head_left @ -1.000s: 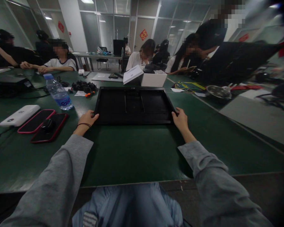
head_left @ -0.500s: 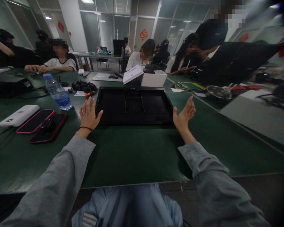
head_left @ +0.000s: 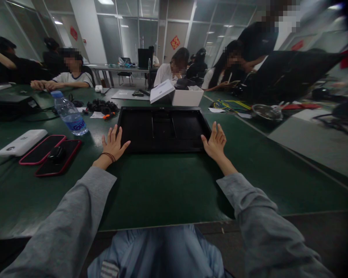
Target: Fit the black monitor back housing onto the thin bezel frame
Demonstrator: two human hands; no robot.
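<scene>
A shallow black rectangular tray (head_left: pixel 188 129) with a raised rim and a divided middle section lies flat on the green tabletop in front of me. At its near left corner is my left hand (head_left: pixel 113 146), fingers spread and thumb pointing over the rim. My right hand (head_left: pixel 215 142) is at the near right corner, its fingers also spread and its thumb against or just over the rim. Neither hand is wrapped around the tray. Whether the palms press on its sides I cannot tell.
Left of the tray stand a water bottle (head_left: pixel 72 117), a white power bank (head_left: pixel 22 142) and two red-edged phones (head_left: pixel 59 162), with a small black object on one. Behind it is an open white box (head_left: pixel 188 97). A metal bowl (head_left: pixel 265 112) lies right; people sit across the table.
Both hands have moved inward, closer to the tray's near corners. My right hand shifted left, and my left hand slightly right and down. The tray has hardly moved.
</scene>
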